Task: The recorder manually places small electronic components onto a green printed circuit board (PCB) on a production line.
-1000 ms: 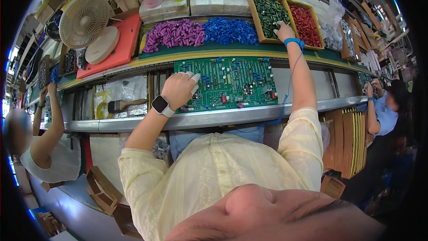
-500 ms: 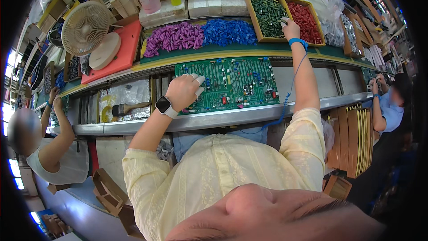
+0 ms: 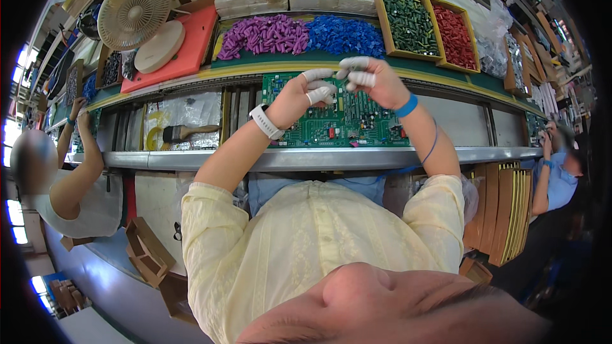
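Viewing from the head camera, I observe the worker's left hand (image 3: 294, 103) and right hand (image 3: 384, 87) raised above the green circuit board (image 3: 312, 132). The fingers of both hands, partly in white covers, are curled with a narrow gap at the tips; I cannot tell whether anything small is held there. The board lies flat behind the silver rail (image 3: 306, 160), below the purple parts (image 3: 264, 35) and blue parts (image 3: 344, 36). Judged handling: light, stiff, fragile across its populated face. Hold it by opposite edges, clear of the components.
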`<state>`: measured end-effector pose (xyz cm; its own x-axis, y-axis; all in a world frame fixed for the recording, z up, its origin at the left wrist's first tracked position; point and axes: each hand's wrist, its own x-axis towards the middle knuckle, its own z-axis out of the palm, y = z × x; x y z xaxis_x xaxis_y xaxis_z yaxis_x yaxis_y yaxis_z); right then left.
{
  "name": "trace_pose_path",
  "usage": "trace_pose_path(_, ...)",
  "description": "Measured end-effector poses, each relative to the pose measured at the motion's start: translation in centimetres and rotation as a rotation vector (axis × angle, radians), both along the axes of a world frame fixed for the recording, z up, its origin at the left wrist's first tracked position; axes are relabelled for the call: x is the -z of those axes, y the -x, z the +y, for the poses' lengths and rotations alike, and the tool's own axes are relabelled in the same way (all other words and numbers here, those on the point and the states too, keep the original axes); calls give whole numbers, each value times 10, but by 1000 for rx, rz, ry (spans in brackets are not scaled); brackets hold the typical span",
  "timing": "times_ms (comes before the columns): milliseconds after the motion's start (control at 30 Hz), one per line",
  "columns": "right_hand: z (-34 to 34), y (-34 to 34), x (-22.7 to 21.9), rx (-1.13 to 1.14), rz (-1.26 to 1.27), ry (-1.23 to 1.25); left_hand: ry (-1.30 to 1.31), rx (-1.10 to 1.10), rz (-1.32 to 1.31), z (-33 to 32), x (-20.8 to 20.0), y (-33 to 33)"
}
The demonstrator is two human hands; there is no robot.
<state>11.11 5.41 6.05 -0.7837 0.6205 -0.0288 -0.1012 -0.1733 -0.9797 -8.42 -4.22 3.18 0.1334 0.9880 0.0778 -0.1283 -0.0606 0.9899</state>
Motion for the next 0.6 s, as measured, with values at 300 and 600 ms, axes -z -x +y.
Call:
trace_pose_path(300,-33,30,24,-18,-124,31,231,182,-173,-16,16,19)
trace_pose_path(600,-30,24,41,-50,-248,281,66,-138,789,-39,23,67)
